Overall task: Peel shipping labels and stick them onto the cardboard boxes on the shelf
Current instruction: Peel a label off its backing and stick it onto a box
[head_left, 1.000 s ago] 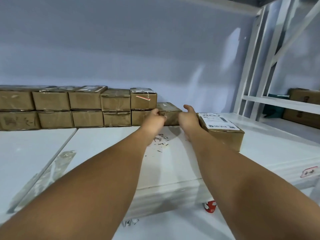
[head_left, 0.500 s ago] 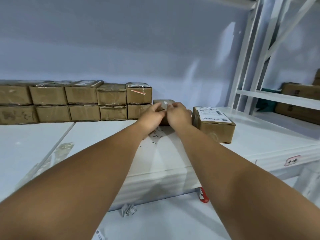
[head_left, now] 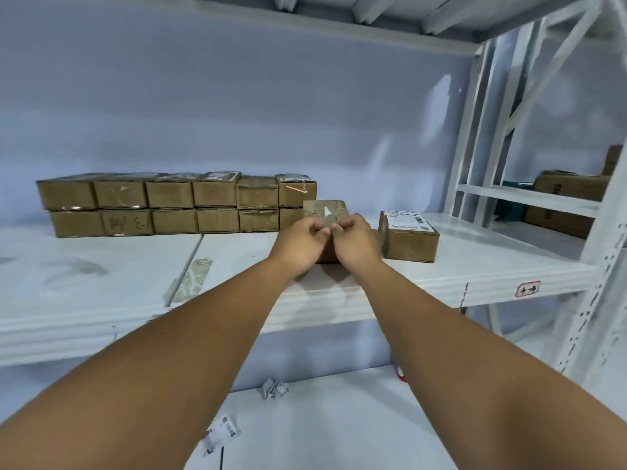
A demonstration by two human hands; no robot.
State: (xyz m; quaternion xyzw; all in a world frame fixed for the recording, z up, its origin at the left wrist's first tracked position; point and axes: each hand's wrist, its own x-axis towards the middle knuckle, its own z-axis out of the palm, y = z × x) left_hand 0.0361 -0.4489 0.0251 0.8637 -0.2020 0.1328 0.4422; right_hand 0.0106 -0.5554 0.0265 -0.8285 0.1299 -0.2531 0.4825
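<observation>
While at cardboard box (head_left: 324, 210), left hand (head_left: 300, 244), right hand (head_left: 356, 244).

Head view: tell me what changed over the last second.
The right hand moved left from beside the labelled box and met the left hand at the plain box. Both now pinch at its near top edge, and the plain box appears to have come forward from the stack towards the shelf front. The stack and labelled box stayed put.

Soft, even bluish light, faint shadows, mild blur, wide-angle bowing at edges.
</observation>
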